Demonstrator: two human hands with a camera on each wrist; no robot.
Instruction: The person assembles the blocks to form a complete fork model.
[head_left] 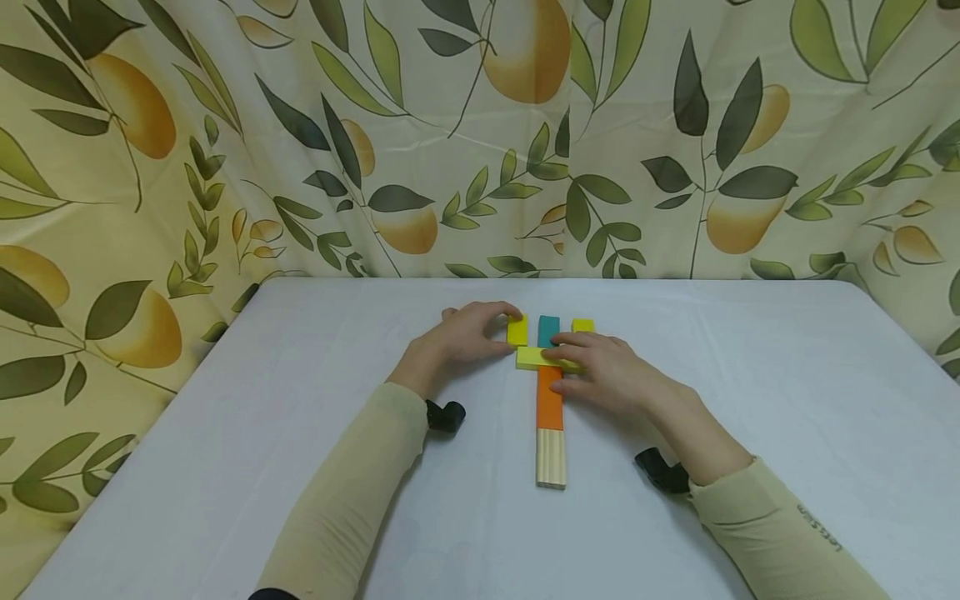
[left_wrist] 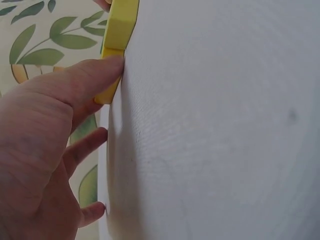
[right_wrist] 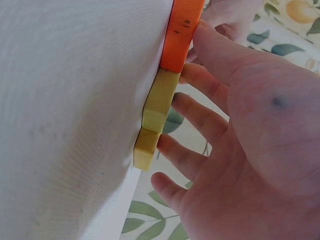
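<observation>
Flat on the table, blocks form an upright figure. A yellow block (head_left: 529,357) lies crosswise, with an orange block (head_left: 550,408) and a ridged pale wood block (head_left: 551,458) in line below it. Above it stand a left yellow block (head_left: 517,330), a teal block (head_left: 548,330) and a right yellow block (head_left: 582,325). My left hand (head_left: 474,332) pinches the left yellow block between thumb and index finger, its other fingers spread. Over the right part of the crosswise block, my right hand (head_left: 617,373) reaches with loosely extended fingers; its thumb touches the orange block's side (right_wrist: 180,37).
A white cloth (head_left: 225,467) covers the table. Patterned fabric (head_left: 480,167) with leaves and fruit hangs behind and at the sides. Black wrist cameras (head_left: 446,417) are strapped below both hands, close to the tabletop.
</observation>
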